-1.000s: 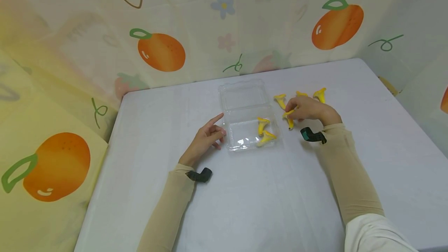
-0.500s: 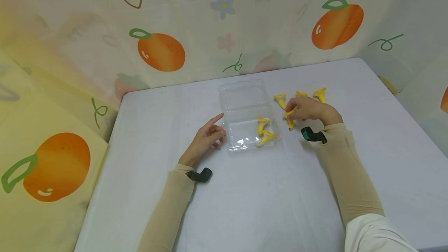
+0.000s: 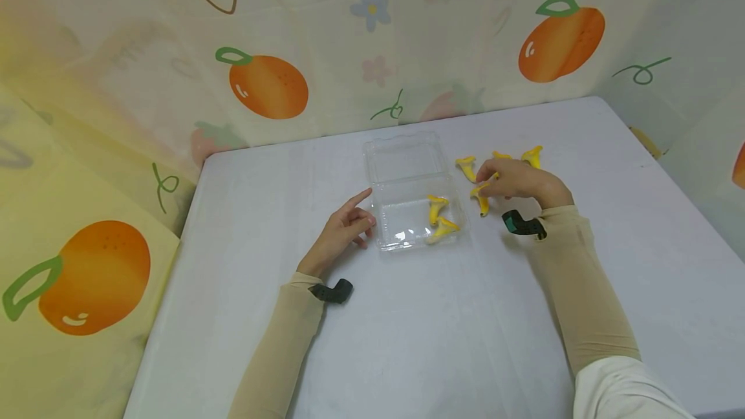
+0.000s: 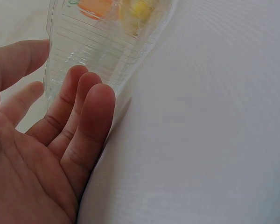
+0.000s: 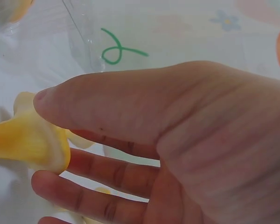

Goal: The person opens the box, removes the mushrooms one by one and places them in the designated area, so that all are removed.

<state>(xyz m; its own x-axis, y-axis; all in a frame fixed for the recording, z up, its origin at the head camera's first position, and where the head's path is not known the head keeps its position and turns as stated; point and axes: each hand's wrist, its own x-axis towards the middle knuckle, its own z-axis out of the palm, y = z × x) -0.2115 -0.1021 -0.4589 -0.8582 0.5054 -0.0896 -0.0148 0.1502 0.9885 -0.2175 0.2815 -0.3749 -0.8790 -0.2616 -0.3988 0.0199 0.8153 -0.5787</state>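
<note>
A clear plastic clamshell box (image 3: 392, 215) lies with its lid (image 3: 405, 159) folded back. Two yellow trumpet-shaped mushrooms (image 3: 445, 227) sit in the right part of its base. My left hand (image 3: 339, 236) is at the box's left side, index finger stretched out against the edge and the other fingers loosely bent. Right of the box, my right hand (image 3: 520, 182) pinches the flared cap of another yellow mushroom (image 5: 30, 142); the thumb is over it, fingers on the far side. Its narrow stem points toward the person in the head view.
Behind the right hand lie more yellow mushrooms: one nearest the box (image 3: 467, 168), one partly hidden by the hand (image 3: 502, 155), and one at the right (image 3: 532, 156). A white cloth covers the table (image 3: 431, 335). A fruit-patterned curtain (image 3: 326, 37) hangs behind it.
My right hand and wrist have shifted very slightly to the right, while the mushroom at its fingers stays in about the same spot. The left hand and box have not moved.
</note>
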